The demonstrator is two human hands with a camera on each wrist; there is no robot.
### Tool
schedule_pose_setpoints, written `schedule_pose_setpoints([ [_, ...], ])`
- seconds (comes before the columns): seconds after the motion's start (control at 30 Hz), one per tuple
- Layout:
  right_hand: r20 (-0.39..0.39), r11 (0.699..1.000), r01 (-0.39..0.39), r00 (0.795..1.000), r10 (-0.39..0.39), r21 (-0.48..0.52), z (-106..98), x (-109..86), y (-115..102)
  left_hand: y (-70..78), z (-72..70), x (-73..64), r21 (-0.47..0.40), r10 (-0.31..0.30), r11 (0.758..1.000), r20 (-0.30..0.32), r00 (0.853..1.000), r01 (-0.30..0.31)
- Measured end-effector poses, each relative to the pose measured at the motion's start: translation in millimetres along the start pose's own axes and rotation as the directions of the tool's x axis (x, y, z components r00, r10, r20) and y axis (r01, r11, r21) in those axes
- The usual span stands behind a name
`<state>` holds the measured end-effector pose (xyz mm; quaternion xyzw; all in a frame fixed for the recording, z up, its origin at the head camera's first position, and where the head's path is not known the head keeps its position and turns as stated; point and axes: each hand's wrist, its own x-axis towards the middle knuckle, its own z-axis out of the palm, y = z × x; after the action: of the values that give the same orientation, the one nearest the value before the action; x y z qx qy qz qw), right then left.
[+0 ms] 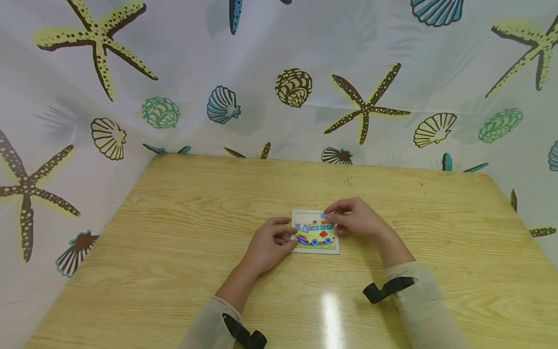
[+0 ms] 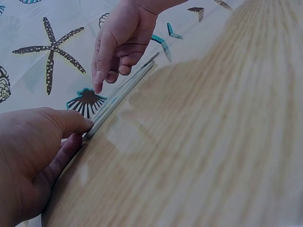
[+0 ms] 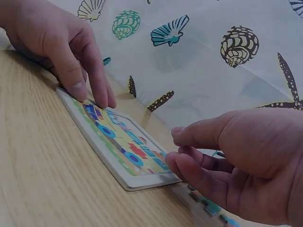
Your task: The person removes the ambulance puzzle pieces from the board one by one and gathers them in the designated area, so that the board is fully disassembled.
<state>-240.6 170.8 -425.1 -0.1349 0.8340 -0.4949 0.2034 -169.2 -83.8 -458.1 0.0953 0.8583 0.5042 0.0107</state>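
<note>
A small square jigsaw puzzle [image 1: 316, 251] in a white frame lies flat on the table. It pictures a yellow ambulance with a red cross, and a pale area shows along its top. My left hand [image 1: 268, 246] rests its thumb and fingertips on the puzzle's left edge; the fingers [image 3: 100, 90] reach onto the picture. Over the upper right corner, my right hand [image 1: 357, 219] pinches a small light-blue puzzle piece [image 3: 164, 154] at its fingertips, mostly hidden by them. Loose puzzle pieces [image 3: 212, 206] lie just beyond the frame, under the right hand.
The wood-grain table [image 1: 174, 232] reaches to a cloth [image 1: 261, 58] printed with starfish and shells, hanging behind and at both sides. Each sleeve carries a black wrist strap [image 1: 388, 289]. Light glares off the table's near part.
</note>
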Motion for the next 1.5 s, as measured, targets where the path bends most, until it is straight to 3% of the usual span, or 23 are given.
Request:
schedule_pose_setpoints([
  [0.4,-0.008,0.991,-0.006,1.0,0.005,-0.13,13,2.1,0,-1.0,0.4,1.1,-0.012,-0.003,1.0,-0.001,1.0,0.003],
  [0.7,-0.018,0.986,-0.021,1.0,0.018,-0.167,15,2.3,-1,-1.9,0.1,1.1,-0.019,0.0,1.0,0.0,1.0,0.0],
  [0.97,-0.049,0.947,0.049,0.996,-0.068,-0.316,15,2.4,-3,-2.2,0.6,2.0,-0.023,-0.005,1.0,-0.002,1.0,0.004],
  [1.5,-0.087,0.912,0.057,0.991,-0.101,-0.406,19,0.1,-8,-2.6,0.2,1.1,-0.007,-0.013,1.0,-0.001,1.0,0.013],
])
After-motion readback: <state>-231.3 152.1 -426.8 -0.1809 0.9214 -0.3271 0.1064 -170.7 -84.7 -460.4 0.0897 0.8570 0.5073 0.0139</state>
